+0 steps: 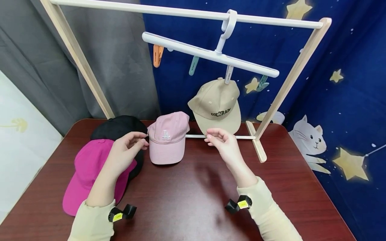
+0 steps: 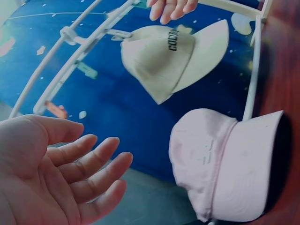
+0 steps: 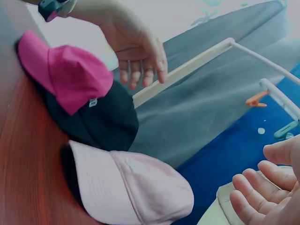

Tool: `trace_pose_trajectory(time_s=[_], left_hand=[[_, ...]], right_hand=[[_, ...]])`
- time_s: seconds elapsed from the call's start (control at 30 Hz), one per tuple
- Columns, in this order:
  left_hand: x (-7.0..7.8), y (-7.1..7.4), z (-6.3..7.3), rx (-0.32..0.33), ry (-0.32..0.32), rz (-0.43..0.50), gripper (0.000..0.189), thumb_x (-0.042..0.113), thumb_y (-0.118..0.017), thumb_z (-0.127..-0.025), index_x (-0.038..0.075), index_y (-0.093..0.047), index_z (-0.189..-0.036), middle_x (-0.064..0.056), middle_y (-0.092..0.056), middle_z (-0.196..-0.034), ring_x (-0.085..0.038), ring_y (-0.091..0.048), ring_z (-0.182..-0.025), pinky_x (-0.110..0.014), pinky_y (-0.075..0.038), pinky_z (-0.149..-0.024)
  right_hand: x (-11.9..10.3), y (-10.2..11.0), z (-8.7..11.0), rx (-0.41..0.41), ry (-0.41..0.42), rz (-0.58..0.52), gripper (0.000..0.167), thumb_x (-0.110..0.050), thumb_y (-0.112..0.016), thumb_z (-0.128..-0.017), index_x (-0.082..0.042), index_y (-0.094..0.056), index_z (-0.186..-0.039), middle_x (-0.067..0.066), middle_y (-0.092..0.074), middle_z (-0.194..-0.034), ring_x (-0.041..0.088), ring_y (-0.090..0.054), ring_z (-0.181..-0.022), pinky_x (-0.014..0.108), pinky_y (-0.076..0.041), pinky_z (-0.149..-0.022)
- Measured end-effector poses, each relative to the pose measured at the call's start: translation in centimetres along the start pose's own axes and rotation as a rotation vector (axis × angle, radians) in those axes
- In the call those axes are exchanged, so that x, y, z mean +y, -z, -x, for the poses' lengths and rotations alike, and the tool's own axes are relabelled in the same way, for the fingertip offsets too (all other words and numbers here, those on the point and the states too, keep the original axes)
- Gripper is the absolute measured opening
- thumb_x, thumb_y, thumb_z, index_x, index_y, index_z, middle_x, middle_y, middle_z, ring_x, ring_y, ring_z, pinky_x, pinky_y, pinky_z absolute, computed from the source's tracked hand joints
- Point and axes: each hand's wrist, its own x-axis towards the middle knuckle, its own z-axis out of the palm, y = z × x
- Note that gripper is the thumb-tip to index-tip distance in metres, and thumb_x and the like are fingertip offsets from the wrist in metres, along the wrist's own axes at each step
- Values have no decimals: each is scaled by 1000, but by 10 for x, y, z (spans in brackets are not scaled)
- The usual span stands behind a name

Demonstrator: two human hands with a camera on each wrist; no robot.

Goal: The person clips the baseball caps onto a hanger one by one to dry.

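A beige cap [image 1: 217,103] with dark COLORADO lettering hangs by a pale clip [image 1: 229,74] from a white hanger [image 1: 208,55], which tilts down to the right. The light pink cap [image 1: 167,139] with a white LA emblem stands below and to its left, brim toward me. My left hand [image 1: 128,149] is raised just left of the pink cap, fingers loosely bent and holding nothing. On the other side, my right hand [image 1: 223,144] hovers in front of the beige cap's brim, also holding nothing. In the left wrist view the left palm [image 2: 33,173] shows bare.
A magenta cap [image 1: 90,164] overlaps a black cap [image 1: 119,127] at the table's left. The hanger hooks over a wooden rack's top rail [image 1: 181,11]. Its other clips are an orange clip [image 1: 157,56], a teal clip [image 1: 194,65] and a green clip [image 1: 262,83]. Curtains hang behind.
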Motion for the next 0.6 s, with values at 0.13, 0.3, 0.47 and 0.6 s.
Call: trace_pose_trajectory(time_s=[0.13,0.3,0.47,0.6], left_hand=[[2,10,8,13,1,-61,28,19,-53,-100,1,-58,-120,-12,-66,-100,-13,-65,-85,-12,-47,-77],[1,21,18,50,-4,-109,28,18,-53,-99,2,-57,-122,-12,-66,-100,-11,-65,-85,-12,-47,-75],[-1,31,26,95,-6,-149,28,18,-54,-99,2,-57,-121,-12,-67,-98,-13,-66,-85,-11,-47,-72],[-3,36,30,112,-20,-139,27,17,-55,-98,1,-58,-121,-14,-67,-96,-11,-65,-84,-11,-47,-71]], right_hand=[[-1,-4,7,-2,-3,-22,27,3,-60,-91,18,-57,-113,20,-67,-102,16,-66,-81,30,-54,-75],[1,-10,14,-21,4,-39,24,3,-60,-90,15,-59,-111,19,-67,-100,18,-67,-82,32,-55,-75],[4,-15,19,-23,-6,-62,21,3,-60,-90,11,-62,-110,19,-67,-99,19,-67,-82,30,-54,-73],[6,-18,21,-13,-18,-72,21,4,-60,-90,11,-62,-109,20,-67,-100,18,-67,-81,30,-54,-73]])
